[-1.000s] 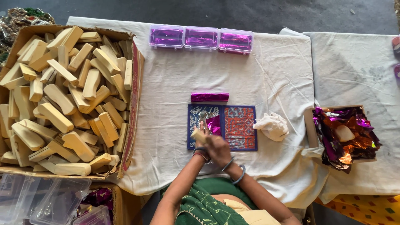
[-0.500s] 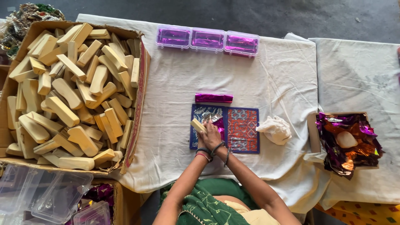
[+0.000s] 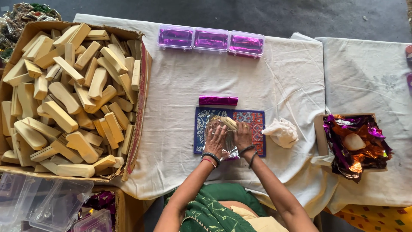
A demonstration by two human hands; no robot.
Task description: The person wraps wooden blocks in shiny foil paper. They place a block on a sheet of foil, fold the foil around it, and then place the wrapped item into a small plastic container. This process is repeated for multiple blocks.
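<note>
Both hands have come down flat since the earlier frame, when they were bunched around the piece at the mat's left half; the shiny sheet now lies silver side up where purple showed before. At far left, a cardboard box (image 3: 141,81) holds a heap of pale wooden blocks (image 3: 68,99), with clear plastic containers (image 3: 47,206) below it. On the white cloth (image 3: 171,107), three clear boxes with purple contents (image 3: 210,41) stand in a row along the far edge, and a purple wrapped bar (image 3: 218,100) lies just beyond the patterned mat (image 3: 255,122). The left hand (image 3: 216,139) presses with fingers spread on the foil sheet (image 3: 231,151) over the mat. The right hand (image 3: 243,134) lies just beside it, fingers curled on a pale wooden block (image 3: 229,123) resting on the foil; how firmly it is gripped cannot be told from this angle. Right of the mat sits a crumpled white cloth wad (image 3: 281,132), and farther right a small box of purple and orange foil (image 3: 356,144).
</note>
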